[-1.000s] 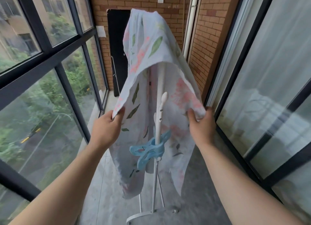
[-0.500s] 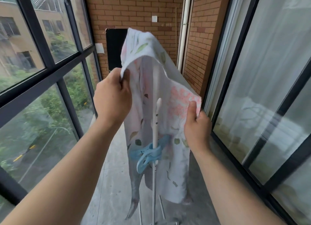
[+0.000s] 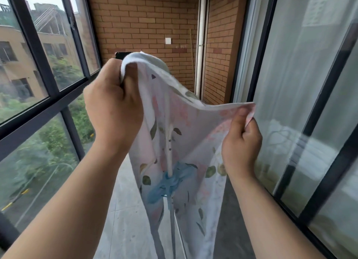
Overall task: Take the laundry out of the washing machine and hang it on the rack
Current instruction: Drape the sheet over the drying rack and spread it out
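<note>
A thin white cloth printed with pink flowers and green leaves (image 3: 186, 134) hangs in front of me over the white rack pole (image 3: 168, 152), whose shape shows through the fabric. My left hand (image 3: 114, 105) grips the cloth's upper left edge, raised high. My right hand (image 3: 242, 140) pinches its right corner, lower and to the right. A blue clip (image 3: 170, 183) on the pole shows faintly through the cloth. The rack's legs (image 3: 174, 235) reach down to the floor.
I stand on a narrow balcony with a grey tiled floor (image 3: 127, 229). Dark-framed windows (image 3: 38, 107) line the left side and glass doors with curtains (image 3: 310, 103) line the right. A brick wall (image 3: 147, 26) and a white pipe (image 3: 200, 45) close the far end.
My left hand has risen from the cloth's lower edge to its top. The right hand has lifted its corner outward, so the cloth now spreads between my hands in front of the pole.
</note>
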